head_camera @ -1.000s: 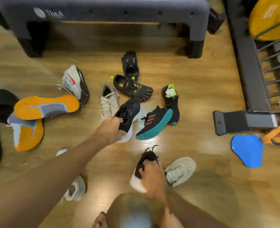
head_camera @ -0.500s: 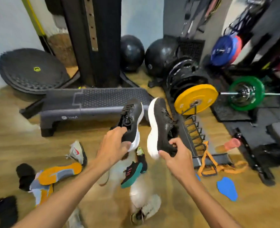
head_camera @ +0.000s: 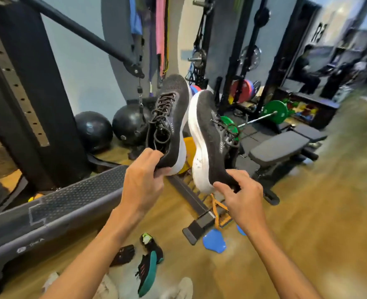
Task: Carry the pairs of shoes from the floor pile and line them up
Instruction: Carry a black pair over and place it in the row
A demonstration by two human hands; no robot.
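I hold up a pair of black knit running shoes with thick white soles, toes pointing up. My left hand grips the heel of the left black shoe, its laces facing me. My right hand pinches the heel of the right black shoe, whose white sole edge faces the other shoe. Both shoes hang in the air side by side, close together. Below on the wooden floor lie a black shoe with a teal sole, a black toe shoe and blurred white shoes.
A grey step platform stands at the left in front of a black rack upright. Two black medicine balls, a weight bench, a barbell with green plates and a blue pad lie ahead. Open wooden floor stretches to the right.
Both hands picked the two black shoes off the floor pile and raised them. My view tilted up and swung right, from the pile to the gym equipment.
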